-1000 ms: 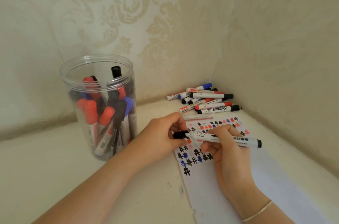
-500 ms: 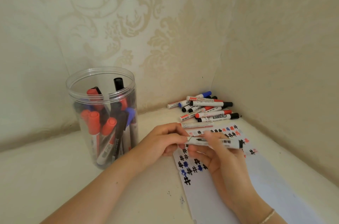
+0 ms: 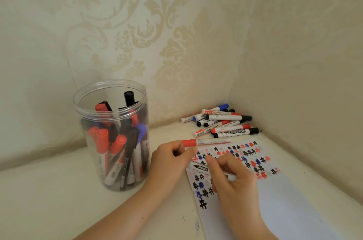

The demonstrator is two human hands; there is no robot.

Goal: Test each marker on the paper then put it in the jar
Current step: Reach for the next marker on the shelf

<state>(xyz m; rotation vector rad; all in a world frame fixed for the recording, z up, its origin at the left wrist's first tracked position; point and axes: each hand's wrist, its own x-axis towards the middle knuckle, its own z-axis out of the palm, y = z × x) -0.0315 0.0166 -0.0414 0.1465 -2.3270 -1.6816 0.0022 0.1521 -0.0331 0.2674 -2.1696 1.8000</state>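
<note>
Looks like the cap's been pulled off since a moment ago: the marker (image 3: 211,170) is gripped by the right hand (image 3: 231,178) over the paper (image 3: 284,210) mid-frame, left hand (image 3: 170,159) curled, presumably around the cap, so testing's next.

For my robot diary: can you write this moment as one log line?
right hand: holds marker over paper | left hand: curled, contents unclear | jar: holds markers

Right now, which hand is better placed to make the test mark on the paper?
Right. The right hand already holds the marker over the paper, beside the earlier marks. The left hand is curled off the paper's left edge, nearer the jar.
</note>
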